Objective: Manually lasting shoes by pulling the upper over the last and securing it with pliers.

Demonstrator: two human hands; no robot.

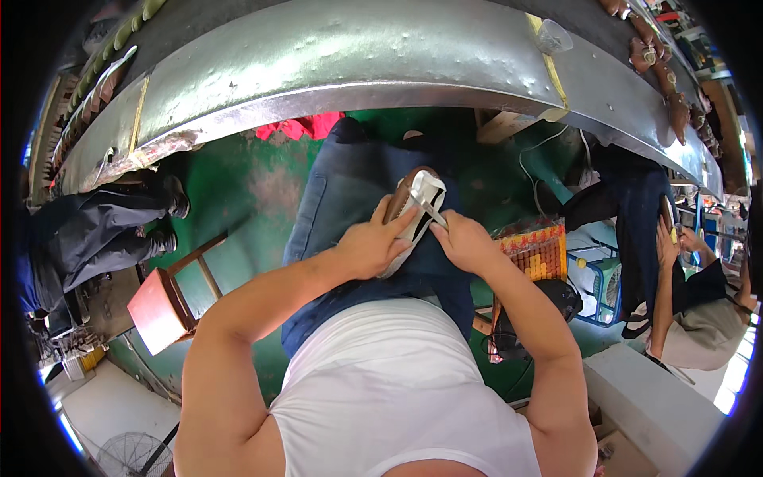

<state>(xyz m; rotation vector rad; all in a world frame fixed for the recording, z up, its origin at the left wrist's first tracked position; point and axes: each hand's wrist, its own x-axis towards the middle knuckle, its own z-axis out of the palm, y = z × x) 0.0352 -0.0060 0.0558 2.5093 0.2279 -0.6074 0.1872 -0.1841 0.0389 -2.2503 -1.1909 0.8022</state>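
A shoe [427, 186] with a brown side and a white inner or bottom lies across my blue-trousered lap, its end pointing away from me. My left hand [372, 245] is wrapped round its left side, the fingers along the brown part. At its right edge, my right hand [467, 243] is closed in a pinch. From those fingers a thin pale strip [433, 213] slants up and left over the dark opening of the shoe. Whether it is a blade or a piece of material I cannot tell.
A long metal-covered bench [342, 56] curves across the front, a clear cup [554, 36] on it. Brown shoes [671, 87] line its far right. A red-topped stool [159, 310] is at left, a beaded seat [534, 253] at right. Co-workers sit on both sides.
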